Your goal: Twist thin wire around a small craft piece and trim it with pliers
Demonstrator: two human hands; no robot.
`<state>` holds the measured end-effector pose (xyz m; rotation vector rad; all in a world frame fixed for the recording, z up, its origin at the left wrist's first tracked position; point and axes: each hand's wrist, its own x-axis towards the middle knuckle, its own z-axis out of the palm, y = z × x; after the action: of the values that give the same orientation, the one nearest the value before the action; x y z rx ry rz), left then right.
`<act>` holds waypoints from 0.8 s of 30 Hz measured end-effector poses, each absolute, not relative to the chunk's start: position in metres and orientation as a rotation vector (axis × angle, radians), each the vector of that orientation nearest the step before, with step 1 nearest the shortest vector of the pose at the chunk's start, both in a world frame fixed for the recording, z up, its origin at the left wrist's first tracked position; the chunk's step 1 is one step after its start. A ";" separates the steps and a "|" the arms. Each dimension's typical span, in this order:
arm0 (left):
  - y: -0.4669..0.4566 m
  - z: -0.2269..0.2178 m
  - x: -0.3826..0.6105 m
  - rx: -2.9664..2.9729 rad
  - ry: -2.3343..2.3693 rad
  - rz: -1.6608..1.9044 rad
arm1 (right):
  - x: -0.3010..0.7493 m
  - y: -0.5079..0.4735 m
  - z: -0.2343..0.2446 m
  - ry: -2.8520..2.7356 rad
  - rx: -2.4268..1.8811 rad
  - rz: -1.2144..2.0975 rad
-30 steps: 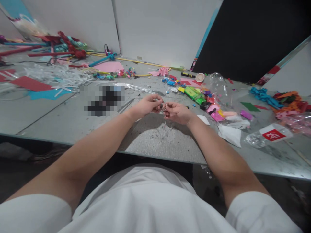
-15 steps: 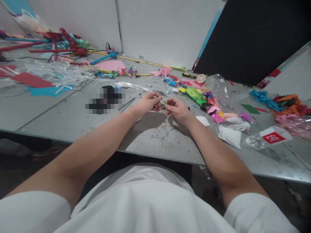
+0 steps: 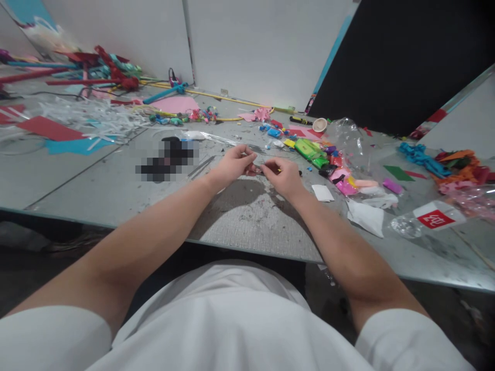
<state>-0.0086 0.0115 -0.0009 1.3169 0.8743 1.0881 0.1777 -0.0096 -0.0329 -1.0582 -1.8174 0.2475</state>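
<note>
My left hand and my right hand meet fingertip to fingertip above the table's grey top. Both have their fingers pinched together. Something small and dark shows between the fingertips, too small and too covered to name. Just right of my right hand lies a white paper piece. Beyond it are packets of coloured clay, among them a green packet. A blurred-out dark object is to the left of my left hand.
On the right lie a clear plastic bottle, a white sheet and crumpled coloured material. Shredded white strips, red card and wrapped sticks cover the left. A white panel stands behind.
My right hand has shifted slightly left, and its fingertips now meet those of my left hand, closing the small gap between them. My left hand has hardly moved.
</note>
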 end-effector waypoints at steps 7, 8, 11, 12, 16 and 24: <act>0.016 -0.004 -0.012 1.374 0.783 1.040 | 0.178 -0.013 -0.029 -1.877 -1.046 0.195; 0.016 -0.004 -0.013 1.384 0.767 1.027 | 0.178 -0.014 -0.028 -1.891 -1.038 0.194; 0.017 -0.004 -0.015 1.403 0.730 1.001 | 0.178 -0.016 -0.025 -1.888 -1.013 0.304; 0.017 -0.004 -0.016 1.408 0.720 0.996 | 0.178 -0.016 -0.024 -1.872 -1.009 0.375; 0.019 -0.003 -0.018 1.421 0.689 0.991 | 0.176 -0.016 -0.020 -1.782 -1.002 0.640; 0.018 -0.004 -0.018 1.434 0.640 1.030 | 0.174 -0.021 -0.015 -1.541 -1.018 1.031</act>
<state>-0.0177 0.0183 -0.0040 1.4338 0.6399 1.0300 0.1740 -0.0208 -0.0148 -1.0176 -1.5415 1.0313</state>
